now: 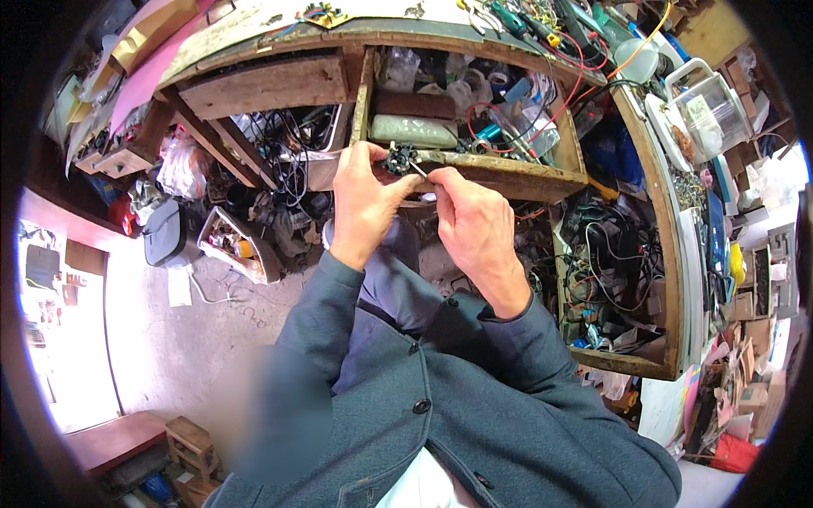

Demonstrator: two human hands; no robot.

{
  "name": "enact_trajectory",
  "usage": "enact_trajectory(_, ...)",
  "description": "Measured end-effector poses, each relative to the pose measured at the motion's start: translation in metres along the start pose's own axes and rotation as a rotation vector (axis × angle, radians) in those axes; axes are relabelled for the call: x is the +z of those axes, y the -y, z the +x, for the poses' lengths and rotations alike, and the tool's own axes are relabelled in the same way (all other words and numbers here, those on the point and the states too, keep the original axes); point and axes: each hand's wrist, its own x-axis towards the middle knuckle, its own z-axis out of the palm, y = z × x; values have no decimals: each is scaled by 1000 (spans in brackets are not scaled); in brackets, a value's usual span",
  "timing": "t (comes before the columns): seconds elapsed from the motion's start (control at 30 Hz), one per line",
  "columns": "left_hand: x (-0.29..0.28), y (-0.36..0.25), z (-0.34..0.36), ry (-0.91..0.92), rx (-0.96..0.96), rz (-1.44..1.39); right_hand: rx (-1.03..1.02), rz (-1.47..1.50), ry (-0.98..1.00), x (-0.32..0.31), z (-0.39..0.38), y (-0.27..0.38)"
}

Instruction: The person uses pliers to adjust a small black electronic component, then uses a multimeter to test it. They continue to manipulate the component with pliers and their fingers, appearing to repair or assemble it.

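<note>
Near the middle of the head view, my left hand [364, 203] grips a small black part [398, 159] with pale bits on it, held over the wooden front edge of an open drawer [529, 178]. My right hand [466, 229] pinches a thin metal tool [420, 172], whose tip meets the black part; I cannot make out what kind of tool it is. Behind the part, a clear bag [412, 130] and a dark brown block [415, 105] lie inside the drawer, among wires and small tools.
A cluttered wooden worktop [271, 25] runs along the top, with pliers [483, 17], cables and a clear container [707, 110] at the right. Open compartments full of cables surround my hands. A box [237, 245] and a dark bin [169, 229] stand on the floor at left.
</note>
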Motion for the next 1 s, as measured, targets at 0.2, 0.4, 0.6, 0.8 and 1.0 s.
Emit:
enact_trajectory(0.2,0,7,0,76,-278,-380,14,10,-27,0,0,0)
enact_trajectory(0.4,9,2,-9,-9,-186,-289,29,-12,-24,0,-1,0)
enact_trajectory(0.6,16,3,-8,-68,-70,-298,35,-1,-25,0,0,-2)
enact_trajectory(0.8,14,1,-3,4,-126,-383,51,0,-20,-5,-1,-4)
enact_trajectory(1.0,13,6,-2,23,-111,-372,32,52,-28,-4,-1,-8)
